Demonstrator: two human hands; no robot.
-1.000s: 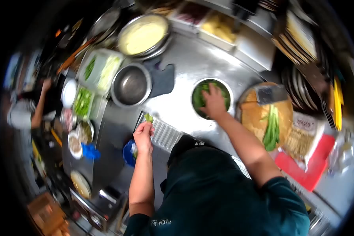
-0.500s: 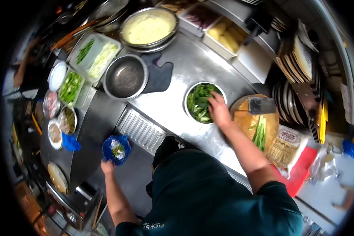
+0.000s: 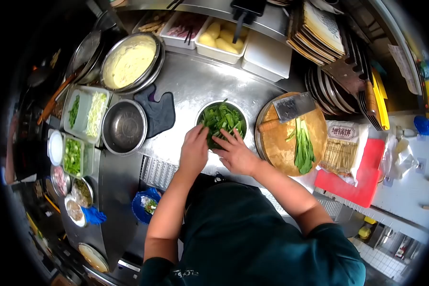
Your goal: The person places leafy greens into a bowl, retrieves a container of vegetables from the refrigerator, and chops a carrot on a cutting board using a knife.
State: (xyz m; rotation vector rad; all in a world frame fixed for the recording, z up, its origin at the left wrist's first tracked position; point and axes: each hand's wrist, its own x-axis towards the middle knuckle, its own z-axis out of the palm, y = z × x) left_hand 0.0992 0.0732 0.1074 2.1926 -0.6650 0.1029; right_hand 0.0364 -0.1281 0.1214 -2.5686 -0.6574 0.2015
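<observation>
A round metal bowl (image 3: 246,119) heaped with cut leafy greens (image 3: 222,118) sits on the steel counter in front of me. My left hand (image 3: 194,148) is at its left near side, fingertips stretched over the rim onto the leaves. My right hand (image 3: 237,153) lies at the near right side, fingers spread on the greens. Leaves hide some of the fingertips. To the right, a round wooden chopping board (image 3: 276,155) bears a cleaver (image 3: 294,106) and a bunch of uncut greens (image 3: 303,150).
An empty steel bowl (image 3: 124,127) and a dark mitt-shaped cloth (image 3: 161,114) lie left of the greens. A blue-lined waste bin (image 3: 140,209) stands below the counter edge. A packet (image 3: 341,148) and red board (image 3: 352,178) are at right. Tubs of potatoes (image 3: 221,38) line the back.
My left hand has let go of the blue-lined bin and come up to the bowl of greens. The right hand has shifted to the bowl's near side. My view has turned right.
</observation>
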